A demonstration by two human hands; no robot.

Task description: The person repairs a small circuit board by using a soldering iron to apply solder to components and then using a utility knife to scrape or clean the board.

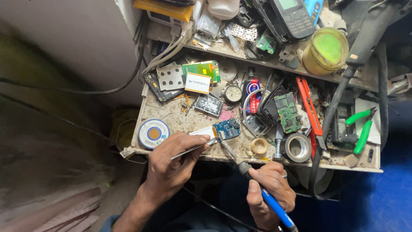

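My left hand [174,162] grips thin metal tweezers [195,148] whose tips rest at the edge of a small blue circuit board [226,129] lying on the worn bench. My right hand [270,191] holds a blue-handled soldering iron [274,206]; its metal tip [227,148] angles up to the lower left corner of the same board. A white strip [202,131] adjoins the board's left side.
A solder spool [153,133] lies at the left. Tape rolls [298,147], a green circuit board [286,111], a red cutter [310,111] and green pliers [362,129] sit to the right. A shelf above carries a black keypad phone [292,17] and a yellow-green jar [326,50].
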